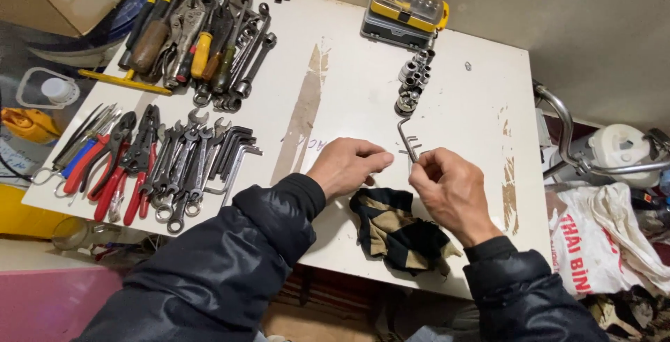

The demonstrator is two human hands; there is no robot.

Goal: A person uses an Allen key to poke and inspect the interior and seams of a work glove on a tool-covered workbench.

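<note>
- Centre of the white surface [453, 98]: an L-shaped hex key [406, 138] stands nearly upright, short arm bent over at the top, pinched low on its shaft by the right hand [452, 192].
- Right grip: thumb and forefinger closed tight on the key's lower end, the other fingers curled in.
- A few more thin keys [412, 148] lie just beside it, small and hard to count.
- Left hand [347, 165] comes in from the other side, fingertips drawn together and pointing at the key; whether they touch it, I cannot tell, and nothing shows inside that grip.
- Just below both hands, a crumpled black-and-tan cloth [401, 230] sits at the near edge.
- Beyond the key, a row of steel sockets [413, 80] runs away from the person towards a yellow-and-grey bit case [406, 10] at the far edge.
- Well to the left: dark hex keys [234, 153], then a spread of open-end wrenches [183, 171], then red-handled pliers [122, 164].
- Far left corner: a heap of screwdrivers and spanners [199, 38].
- Off the surface on the right, a white plastic bag [600, 237].
</note>
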